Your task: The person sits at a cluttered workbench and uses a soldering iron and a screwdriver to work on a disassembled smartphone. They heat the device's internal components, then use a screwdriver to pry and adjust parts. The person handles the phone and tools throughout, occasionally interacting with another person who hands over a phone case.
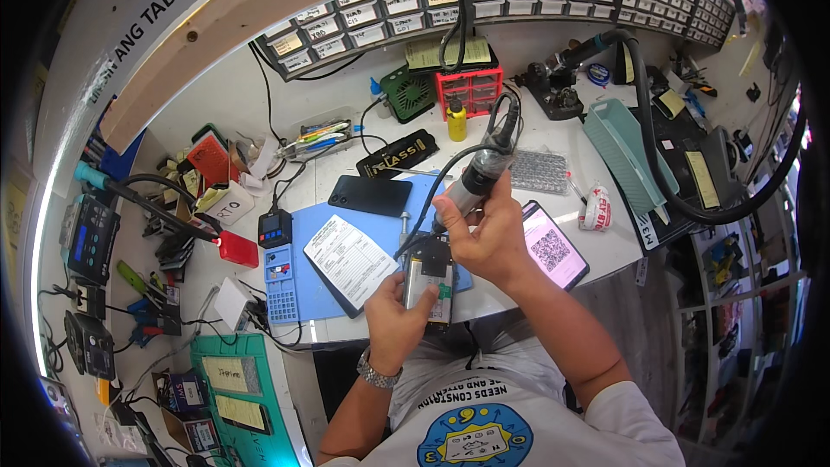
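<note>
My left hand [396, 316], with a metal watch on the wrist, grips an opened phone [418, 294] by its lower part. The thumb lies over its silver battery, and dark inner parts show at the upper end. In my right hand [490, 240] is a corded electric screwdriver [478, 180], a black and silver cylinder. It slants down toward the phone's upper end; whether its tip touches cannot be told. Just left lies a printed form [346, 252] on a dark flat device. A dark phone [370, 196] rests beyond it on the blue mat [318, 218].
Right of my hands lies a tablet-like panel with a square code [550, 246]. A yellow bottle [456, 119] and red drawer box [469, 86] stand behind. A teal tray [624, 151] and thick black hose [644, 112] are at right. Tools and cables crowd the left.
</note>
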{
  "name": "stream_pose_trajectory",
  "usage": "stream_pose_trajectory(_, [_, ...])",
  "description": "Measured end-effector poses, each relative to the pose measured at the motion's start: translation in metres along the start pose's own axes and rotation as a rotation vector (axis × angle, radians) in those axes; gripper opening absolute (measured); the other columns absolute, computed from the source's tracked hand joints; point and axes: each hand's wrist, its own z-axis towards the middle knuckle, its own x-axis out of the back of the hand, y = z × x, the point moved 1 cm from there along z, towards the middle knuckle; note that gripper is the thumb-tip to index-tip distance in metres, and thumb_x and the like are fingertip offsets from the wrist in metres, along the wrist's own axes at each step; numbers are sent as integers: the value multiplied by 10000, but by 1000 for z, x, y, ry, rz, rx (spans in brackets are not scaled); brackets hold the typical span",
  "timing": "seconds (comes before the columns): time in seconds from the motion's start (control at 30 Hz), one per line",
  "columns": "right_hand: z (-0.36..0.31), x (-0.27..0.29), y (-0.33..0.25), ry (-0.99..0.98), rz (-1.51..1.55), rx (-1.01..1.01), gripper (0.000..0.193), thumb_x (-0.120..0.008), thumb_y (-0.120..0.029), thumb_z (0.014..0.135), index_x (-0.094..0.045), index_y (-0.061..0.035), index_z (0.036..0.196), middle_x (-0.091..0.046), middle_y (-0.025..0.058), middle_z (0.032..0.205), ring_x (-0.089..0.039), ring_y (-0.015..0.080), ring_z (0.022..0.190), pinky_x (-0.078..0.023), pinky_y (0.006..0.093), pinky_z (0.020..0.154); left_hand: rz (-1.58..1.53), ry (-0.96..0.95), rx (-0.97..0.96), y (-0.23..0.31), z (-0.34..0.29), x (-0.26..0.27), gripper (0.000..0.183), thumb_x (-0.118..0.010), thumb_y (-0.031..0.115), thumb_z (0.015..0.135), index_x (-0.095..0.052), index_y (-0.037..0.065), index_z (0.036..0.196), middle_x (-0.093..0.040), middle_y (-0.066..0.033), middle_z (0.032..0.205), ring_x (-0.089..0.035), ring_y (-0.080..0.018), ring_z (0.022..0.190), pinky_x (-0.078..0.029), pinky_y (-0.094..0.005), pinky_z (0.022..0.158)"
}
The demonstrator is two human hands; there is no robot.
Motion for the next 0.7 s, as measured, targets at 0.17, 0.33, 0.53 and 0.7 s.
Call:
stream_pose_trajectory(0.17, [1,-7,-1,45,82,62,528,-802,-195,998,-427,51,1276,-766,208,907,-785,237,702,-603,323,576,-9,-13,-12,0,2,0,481,-841,92,954,-631,-202,1271,-798,-222,1064,-767,-160,915,-620,-290,760])
stream_pose_trajectory(0.33, [2,-14,5,17,109,60,538,-799,-219,1006,-423,61,1269,-762,206,901,-782,230,690,-604,321,572,12,9,-15,2,0,0,478,-850,103,947,-643,-200,1255,-800,-216,1046,-764,-152,886,-617,-286,739])
stream_pose_trajectory(0.53, [2,-14,3,13,92,53,546,-799,-238,1008,-424,63,1265,-760,206,894,-778,235,673,-597,318,560,28,5,-15,5,0,0,500,-854,108,944,-638,-204,1268,-801,-221,1045,-764,-151,883,-616,-282,736])
stream_pose_trajectory(0.7, [2,-14,1,9,91,38,552,-798,-235,1007,-423,66,1279,-765,201,900,-788,243,695,-604,320,574,14,14,13,5,-1,0,494,-849,97,943,-640,-207,1272,-801,-226,1056,-768,-154,902,-621,-284,749])
